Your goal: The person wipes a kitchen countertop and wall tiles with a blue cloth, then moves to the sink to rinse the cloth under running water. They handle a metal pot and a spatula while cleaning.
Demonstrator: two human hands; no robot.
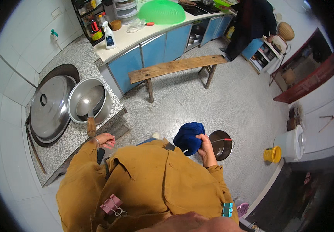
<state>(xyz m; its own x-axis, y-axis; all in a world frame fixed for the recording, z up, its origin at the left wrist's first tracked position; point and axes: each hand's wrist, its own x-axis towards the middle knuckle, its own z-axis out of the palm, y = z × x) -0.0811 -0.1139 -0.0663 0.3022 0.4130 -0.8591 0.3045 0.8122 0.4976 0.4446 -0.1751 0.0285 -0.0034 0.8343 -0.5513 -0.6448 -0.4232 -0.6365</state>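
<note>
In my right hand (204, 146) I grip a bunched dark blue cloth (188, 137), held in front of my tan jacket. Just right of it, a round metal pot (223, 153) stands on the floor with a thin red-ended piece across its opening. My left hand (106, 141) is empty, fingers apart, by the edge of the speckled stone counter (55, 158). Above that hand, the wooden handle of a ladle or scoop (91, 127) sticks out of a deep metal pot (106, 108). Beside this pot a large domed metal lid (52, 116) covers a wok.
A wooden bench (178, 66) stands before the blue cabinets (154, 53). A person in dark clothes (246, 26) stands at the far counter's end. At right are a yellow bucket (272, 154) and a white lidded bin (290, 143). A green dome cover (162, 12) and spray bottle (109, 37) sit on the white worktop.
</note>
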